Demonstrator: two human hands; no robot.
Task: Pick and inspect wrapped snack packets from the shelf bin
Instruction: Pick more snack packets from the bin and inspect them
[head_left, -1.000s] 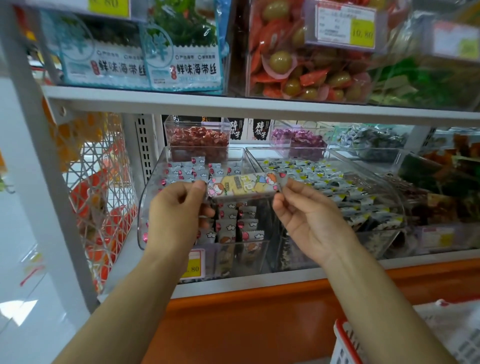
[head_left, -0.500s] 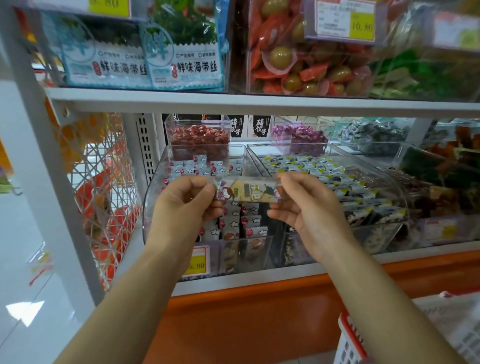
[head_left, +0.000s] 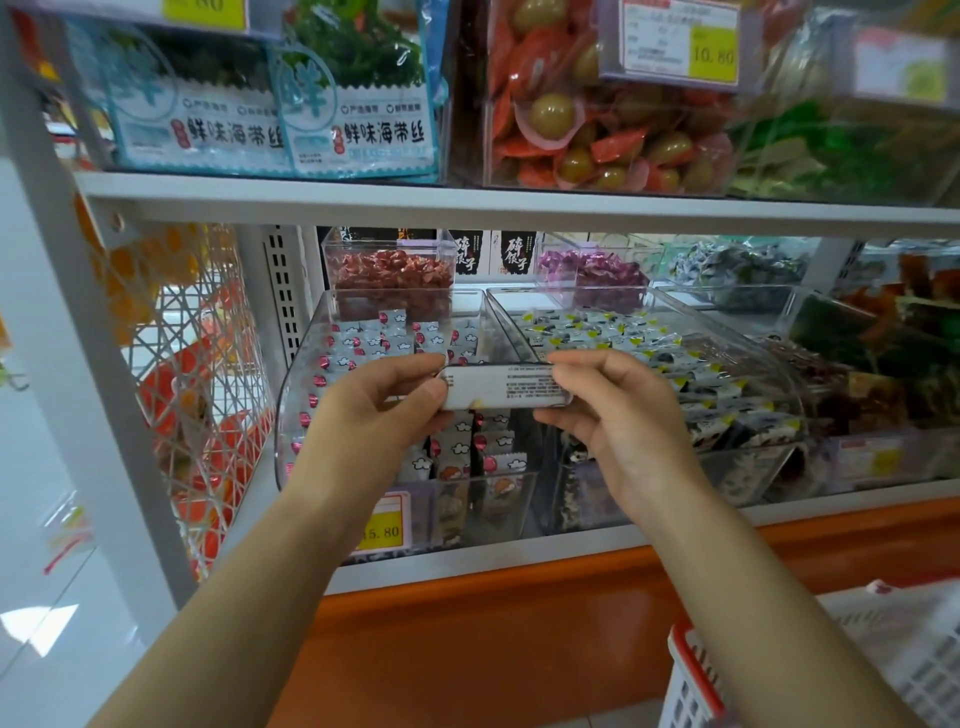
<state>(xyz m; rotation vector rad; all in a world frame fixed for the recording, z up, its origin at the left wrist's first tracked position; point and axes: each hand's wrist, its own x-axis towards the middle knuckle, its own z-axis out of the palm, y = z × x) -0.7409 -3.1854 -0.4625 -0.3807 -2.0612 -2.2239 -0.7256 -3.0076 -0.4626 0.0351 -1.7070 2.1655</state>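
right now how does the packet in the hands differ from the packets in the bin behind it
The held packet shows a plain white face with fine printed text; the bin packets show cloud prints and red marks. The held packet is level, pinched at its ends by the left hand and right hand; the bin packets lie loose, piled in the clear bin. Both are small wrapped snacks.

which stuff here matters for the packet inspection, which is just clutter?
Job:
packet, pinched at its ends by left hand and right hand
clear bin behind it

Clutter:
seaweed bags
red candy tub
basket
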